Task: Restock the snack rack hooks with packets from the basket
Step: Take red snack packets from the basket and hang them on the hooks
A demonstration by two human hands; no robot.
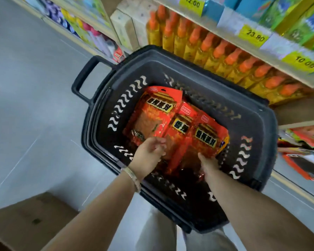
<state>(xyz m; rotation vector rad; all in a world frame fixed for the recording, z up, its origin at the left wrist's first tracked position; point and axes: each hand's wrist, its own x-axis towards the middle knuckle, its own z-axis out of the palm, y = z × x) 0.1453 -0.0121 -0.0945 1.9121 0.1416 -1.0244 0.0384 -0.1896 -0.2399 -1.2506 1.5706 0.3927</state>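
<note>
Shop aisle, dark basket (pixel 170 52) of red packets (pixel 205 134), left hand (pixel 149 153) and right hand (pixel 209 164) gripping packets

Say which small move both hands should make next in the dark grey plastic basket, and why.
Probably lift the red foil snack packets out of the basket: the left hand pinches their lower edge, the right hand reaches under them.

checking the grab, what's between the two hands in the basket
Head view: a red snack packet lies between the left hand and right hand, inside the basket.
</note>
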